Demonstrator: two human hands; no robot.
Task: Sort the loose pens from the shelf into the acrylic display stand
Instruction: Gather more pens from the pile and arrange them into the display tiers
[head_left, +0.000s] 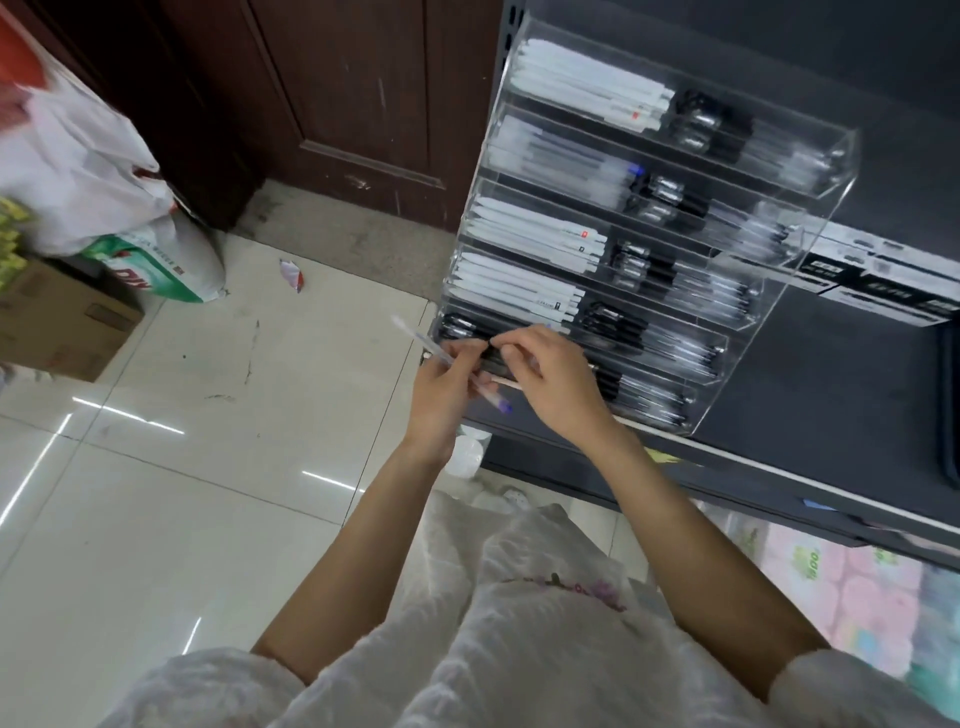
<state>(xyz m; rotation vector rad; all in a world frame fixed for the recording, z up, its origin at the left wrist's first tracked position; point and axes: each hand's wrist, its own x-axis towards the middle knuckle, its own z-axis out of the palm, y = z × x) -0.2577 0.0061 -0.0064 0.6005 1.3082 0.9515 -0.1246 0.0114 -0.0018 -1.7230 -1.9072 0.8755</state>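
1. The left hand (441, 382) is curled around a clear pen with a blue cap (451, 365). The pen lies slantwise through the fist, its pale end sticking up toward the floor side and its blue tip pointing down by the shelf edge (727, 453).
2. The right hand (545, 371) has thumb and forefinger pinched together at the front of a low tier of the acrylic display stand (810, 260). It seems to nip a dark pen there, though blur hides which one.
3. That tier already holds black pens (613, 325), while the tiers above carry white pens (540, 234) on the left side.
4. To do this step well, I judge the right hand should seat its pen parallel with its neighbours, tip first, before letting go.
5. The clear pen likely belongs with the clear-barrelled ones (685, 353) further right, so match colour before sliding it in.
6. Keep the wrists clear of the acrylic front lip, so the stand is not shoved along the shelf.
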